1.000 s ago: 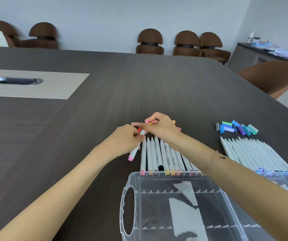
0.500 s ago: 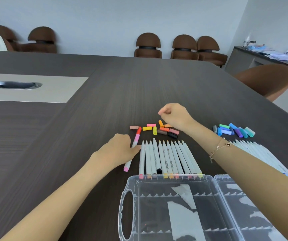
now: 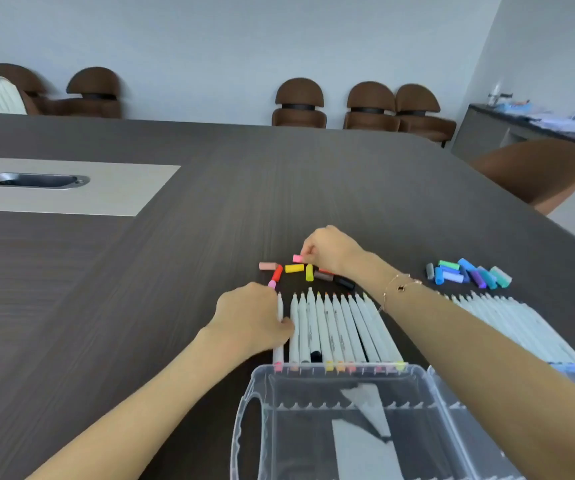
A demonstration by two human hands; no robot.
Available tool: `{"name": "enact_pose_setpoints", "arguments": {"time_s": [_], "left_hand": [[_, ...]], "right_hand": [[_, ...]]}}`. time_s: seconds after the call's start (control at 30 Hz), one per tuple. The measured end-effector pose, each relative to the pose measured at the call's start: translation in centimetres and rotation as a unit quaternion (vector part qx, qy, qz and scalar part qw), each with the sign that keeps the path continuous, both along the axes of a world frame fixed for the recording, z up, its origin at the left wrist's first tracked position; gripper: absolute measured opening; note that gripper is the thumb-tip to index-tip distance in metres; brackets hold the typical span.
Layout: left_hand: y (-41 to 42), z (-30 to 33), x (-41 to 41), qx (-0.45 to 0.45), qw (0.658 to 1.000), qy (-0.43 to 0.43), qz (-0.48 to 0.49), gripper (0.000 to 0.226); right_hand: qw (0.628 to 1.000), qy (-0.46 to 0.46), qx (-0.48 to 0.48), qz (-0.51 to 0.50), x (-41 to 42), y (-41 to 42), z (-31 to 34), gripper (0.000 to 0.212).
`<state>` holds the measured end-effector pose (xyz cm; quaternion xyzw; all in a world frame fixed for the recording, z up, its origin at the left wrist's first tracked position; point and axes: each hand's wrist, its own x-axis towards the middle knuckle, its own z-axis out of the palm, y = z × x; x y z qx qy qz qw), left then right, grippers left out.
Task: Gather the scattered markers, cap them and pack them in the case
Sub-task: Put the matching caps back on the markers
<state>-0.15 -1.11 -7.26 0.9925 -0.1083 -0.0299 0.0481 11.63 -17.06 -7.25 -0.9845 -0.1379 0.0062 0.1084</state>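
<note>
A row of white uncapped markers [image 3: 341,327] lies on the dark table, coloured ends against the clear plastic case [image 3: 244,420]. My left hand [image 3: 251,320] curls over the row's leftmost marker [image 3: 280,304], thumb on its barrel. A red-capped marker [image 3: 276,273] pokes out past its knuckles. Loose warm-coloured caps [image 3: 294,268] lie beyond the tips. My right hand [image 3: 331,251] pinches a pink cap [image 3: 297,258] among them. A second row of white markers [image 3: 508,323] lies to the right, with blue, green and purple caps [image 3: 466,273] beyond it.
The case stands open at the near edge, with a white paper sheet [image 3: 362,445] inside. Brown chairs [image 3: 300,102] line the far side and one [image 3: 535,171] stands at the right corner. A pale inset panel with a metal cable port [image 3: 29,180] is at the left.
My right hand dropped from above the caps onto the pink cap and took it. My left hand shifted right onto the leftmost marker of the row.
</note>
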Motion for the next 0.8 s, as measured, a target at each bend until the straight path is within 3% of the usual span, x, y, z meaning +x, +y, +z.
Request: {"name": "enact_pose_setpoints", "arguments": {"time_s": [0.13, 0.3, 0.47, 0.8], "left_hand": [[-0.3, -0.2, 0.3, -0.009, 1.0, -0.004, 0.024, 0.035], [0.7, 0.8, 0.8, -0.079, 0.997, 0.021, 0.012, 0.036], [1.3, 1.5, 0.9, -0.135, 0.99, 0.034, 0.006, 0.03], [1.1, 1.5, 0.7, -0.204, 0.972, 0.114, -0.023, 0.032]], "right_hand": [[1.0, 0.01, 0.018, -0.009, 0.1, -0.5, -0.1, 0.021], [0.988, 0.06, 0.134, 0.042, -1.9, -2.1, 2.1, 0.01], [0.96, 0.145, 0.216, 0.105, -4.4, -3.0, 3.4, 0.021], [0.955, 0.129, 0.254, 0.087, -5.2, -2.5, 1.9, 0.024]]}}
